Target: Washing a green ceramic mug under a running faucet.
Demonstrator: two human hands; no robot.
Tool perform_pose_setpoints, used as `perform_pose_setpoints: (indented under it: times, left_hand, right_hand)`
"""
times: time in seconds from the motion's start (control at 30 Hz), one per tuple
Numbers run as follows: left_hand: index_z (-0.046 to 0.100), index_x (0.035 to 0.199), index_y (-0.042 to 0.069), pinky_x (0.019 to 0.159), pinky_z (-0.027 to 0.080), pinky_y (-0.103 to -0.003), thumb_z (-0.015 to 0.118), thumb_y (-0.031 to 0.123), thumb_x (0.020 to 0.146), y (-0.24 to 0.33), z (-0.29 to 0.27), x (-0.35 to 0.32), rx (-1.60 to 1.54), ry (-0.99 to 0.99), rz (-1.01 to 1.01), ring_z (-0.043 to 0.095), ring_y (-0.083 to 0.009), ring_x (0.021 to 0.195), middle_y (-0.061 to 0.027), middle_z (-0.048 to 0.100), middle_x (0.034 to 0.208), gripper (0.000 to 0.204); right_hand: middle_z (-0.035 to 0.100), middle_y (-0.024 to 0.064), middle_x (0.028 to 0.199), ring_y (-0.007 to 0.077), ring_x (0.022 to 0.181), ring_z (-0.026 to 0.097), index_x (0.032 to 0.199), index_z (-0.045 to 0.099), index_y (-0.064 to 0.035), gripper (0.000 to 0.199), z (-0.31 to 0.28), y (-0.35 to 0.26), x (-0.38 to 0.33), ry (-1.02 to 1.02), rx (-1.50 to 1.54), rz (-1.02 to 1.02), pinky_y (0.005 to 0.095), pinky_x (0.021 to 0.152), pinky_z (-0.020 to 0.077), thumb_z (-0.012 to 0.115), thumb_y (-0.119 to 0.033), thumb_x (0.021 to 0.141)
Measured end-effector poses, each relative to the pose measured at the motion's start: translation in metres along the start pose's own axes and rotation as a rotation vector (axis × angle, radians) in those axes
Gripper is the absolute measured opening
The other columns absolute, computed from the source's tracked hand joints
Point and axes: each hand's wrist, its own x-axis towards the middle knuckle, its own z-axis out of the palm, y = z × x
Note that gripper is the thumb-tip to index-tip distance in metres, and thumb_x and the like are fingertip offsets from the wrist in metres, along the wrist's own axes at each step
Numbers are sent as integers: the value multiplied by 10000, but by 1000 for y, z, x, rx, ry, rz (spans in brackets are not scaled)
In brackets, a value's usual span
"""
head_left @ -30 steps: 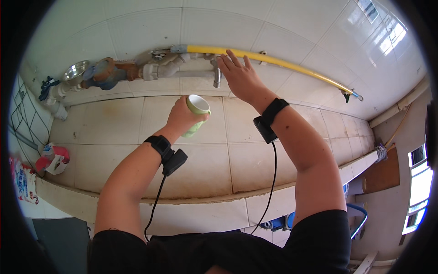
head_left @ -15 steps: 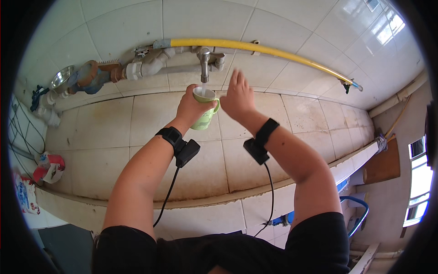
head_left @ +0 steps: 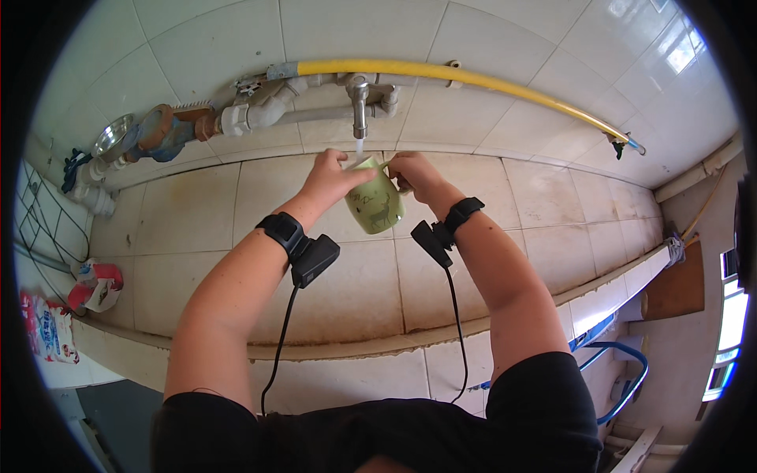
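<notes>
Pale tiles covered the wall point(head_left: 355, 31) and the floor of a long, shallow basin point(head_left: 315, 292), its joints and back edge stained brown. Along the wall ran a yellow pipe point(head_left: 489, 80), with grey pipework point(head_left: 272, 110) below it on the left, and from the middle of this a metal tap point(head_left: 359, 106) stuck out. Water point(head_left: 360, 147) fell from its spout in a thin stream.

Just under the tap, above the basin floor, the person held a green mug point(head_left: 377, 209) printed with a dark deer. It was tilted, mouth up toward the spout and base toward the lower right. The left hand point(head_left: 330, 175) was clamped on the mug near its rim, thumb across the front. The right hand point(head_left: 419, 176) was closed on the handle at the other side, so both hands met on the one thing without touching each other. The stream came down at the mug's mouth, mostly hidden behind the left hand; how full it was could not be told.

Black straps point(head_left: 282, 229) with small boxes circled both wrists, a cable hanging from each. Farther left, a shiny metal bowl point(head_left: 115, 134) sat by the pipes, and a red and white container point(head_left: 98, 285) stood at the basin's left end. Toward the lower right curved a blue hose point(head_left: 645, 369).
</notes>
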Motion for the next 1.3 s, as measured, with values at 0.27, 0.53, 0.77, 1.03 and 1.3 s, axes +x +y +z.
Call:
perform_pose_setpoints:
  times: [0.27,0.53,0.77,1.03,1.3]
  left_hand:
    - [586,807,-6,592,437,-242,585,117,721,-9,-14,37,219,-194,201,523,-111,633,-17,553,739,150]
    - [575,931,-11,582,435,-263,560,103,783,-3,5,37,36,-558,-329,543,-146,638,-49,599,799,188]
    - [569,995,10,645,455,-267,622,187,770,8,1,36,184,-752,-399,567,-138,766,-53,606,923,291]
    - [590,973,27,662,454,-259,620,202,776,-3,2,32,30,-746,-453,571,-113,768,-28,617,904,265]
    - [581,972,-23,685,441,-273,567,121,783,-7,5,35,-59,-746,-338,575,-153,759,-65,622,905,238]
  right_hand:
    - [563,90,600,151,565,516,655,579,26,150,1,9,15,164,-269,-268,287,529,416,553,-115,611]
    - [485,16,590,92,553,426,648,537,-7,43,16,0,-6,28,-258,-254,225,497,330,535,-49,639]
    - [503,22,593,94,545,448,654,535,-17,32,18,14,-11,-49,-31,-183,224,492,331,539,-48,645]
    - [521,32,602,104,557,467,658,536,-16,31,20,5,-12,-59,6,-231,229,486,339,532,-45,648]
    - [524,35,609,100,543,418,647,530,-37,41,10,19,-2,8,-24,-185,254,481,312,531,-77,656]
